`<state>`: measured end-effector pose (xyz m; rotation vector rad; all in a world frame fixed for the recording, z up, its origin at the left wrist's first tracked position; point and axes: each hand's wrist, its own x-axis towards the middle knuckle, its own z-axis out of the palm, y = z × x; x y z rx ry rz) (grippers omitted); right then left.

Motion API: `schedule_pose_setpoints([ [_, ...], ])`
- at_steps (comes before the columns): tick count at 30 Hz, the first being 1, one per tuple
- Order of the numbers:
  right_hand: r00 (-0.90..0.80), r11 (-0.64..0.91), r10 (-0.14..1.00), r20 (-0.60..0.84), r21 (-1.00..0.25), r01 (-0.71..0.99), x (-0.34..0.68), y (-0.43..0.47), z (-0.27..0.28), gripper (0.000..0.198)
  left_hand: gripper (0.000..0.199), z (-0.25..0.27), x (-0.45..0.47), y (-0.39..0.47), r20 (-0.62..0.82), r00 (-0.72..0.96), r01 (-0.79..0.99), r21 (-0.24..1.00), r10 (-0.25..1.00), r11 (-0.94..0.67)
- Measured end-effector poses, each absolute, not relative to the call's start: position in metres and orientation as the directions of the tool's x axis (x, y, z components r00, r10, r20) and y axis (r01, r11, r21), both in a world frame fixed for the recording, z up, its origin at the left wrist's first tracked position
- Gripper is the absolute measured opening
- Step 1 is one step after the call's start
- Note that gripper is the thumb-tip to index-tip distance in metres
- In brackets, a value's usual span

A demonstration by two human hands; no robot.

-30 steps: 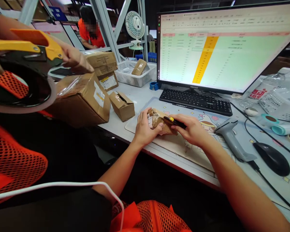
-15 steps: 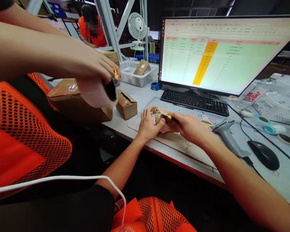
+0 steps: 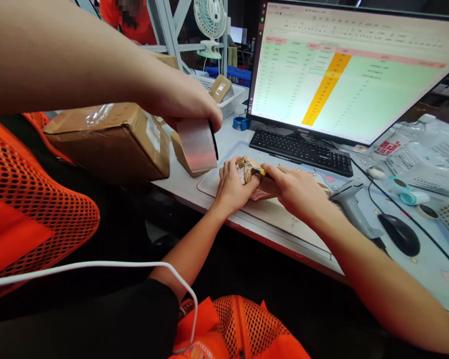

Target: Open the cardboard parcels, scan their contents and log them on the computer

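Observation:
A small cardboard box (image 3: 267, 188), with torn or crumpled brown tape at its upper left, sits at the desk's front edge. My left hand (image 3: 234, 183) is closed around its left side, thumb on the near face. In my right hand (image 3: 297, 187) is a box cutter (image 3: 261, 171) with a yellow part near its front. Its tip meets the taped end of the box; the blade itself is hard to make out. From the left, a co-worker's hand (image 3: 194, 102) holds a wide roll of tape (image 3: 199, 147) just beyond my left hand.
Behind my hands are a keyboard (image 3: 299, 152) and a monitor (image 3: 344, 75). A barcode scanner (image 3: 357, 209) and a black mouse (image 3: 399, 233) lie at right. On the left stand a large carton (image 3: 108, 139) and a smaller carton (image 3: 181, 154), partly behind the tape roll.
The co-worker's hand and tape roll have moved right, over the smaller carton and closer to my hands. My hands keep hold of the box and cutter, and the view has tilted slightly down.

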<state>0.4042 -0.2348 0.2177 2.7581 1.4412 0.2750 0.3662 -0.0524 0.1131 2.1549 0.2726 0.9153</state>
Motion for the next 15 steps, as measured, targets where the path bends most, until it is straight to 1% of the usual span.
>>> schedule_pose_setpoints([
  [4,0.561,-0.577,0.817,0.134,0.191,0.794,0.398,-0.228,0.216,0.047,0.064,0.109,0.366,-0.046,0.522,0.721,-0.113,0.738,0.456,-0.665],
  [9,0.555,-0.561,0.826,0.101,0.25,0.789,0.398,-0.227,0.213,0.047,0.062,0.106,0.365,-0.042,0.509,0.723,-0.124,0.762,0.468,-0.636],
  [15,0.576,-0.597,0.801,0.162,0.29,0.748,0.395,-0.226,0.203,0.053,0.061,0.103,0.363,-0.044,0.496,0.711,-0.126,0.787,0.498,-0.604],
])
